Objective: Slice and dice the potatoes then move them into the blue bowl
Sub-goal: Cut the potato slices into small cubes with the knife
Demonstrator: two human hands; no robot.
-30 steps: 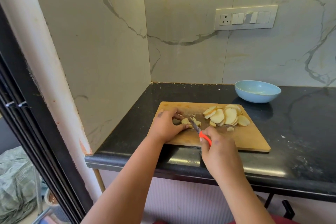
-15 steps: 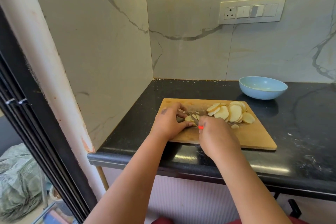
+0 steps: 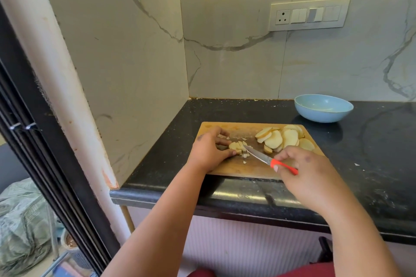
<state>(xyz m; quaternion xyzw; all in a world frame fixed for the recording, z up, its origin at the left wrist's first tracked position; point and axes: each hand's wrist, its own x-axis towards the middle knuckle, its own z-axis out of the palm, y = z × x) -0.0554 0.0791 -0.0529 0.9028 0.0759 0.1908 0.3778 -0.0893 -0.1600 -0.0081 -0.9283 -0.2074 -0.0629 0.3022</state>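
Open black counter (image 3: 371, 164) lies between cutting board (image 3: 243, 167) and blue bowl (image 3: 323, 108); walls close left and back.

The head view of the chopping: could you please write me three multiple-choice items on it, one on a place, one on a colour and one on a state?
1. Where does the blue bowl stand?
A. On the cutting board
B. On the counter beyond the board's far right corner
C. On the floor

2. What colour is the knife handle?
A. Orange-red
B. Black
C. Green

3. What is in the bowl?
A. A heap of diced potato
B. Whole potatoes
C. No potato that can be seen

Answers: 1 B, since the bowl sits on the black counter, apart from the cutting board. 2 A, since the handle in the right hand is bright orange-red. 3 C, since the potato slices lie piled on the board, and the left hand holds down the stack being diced.
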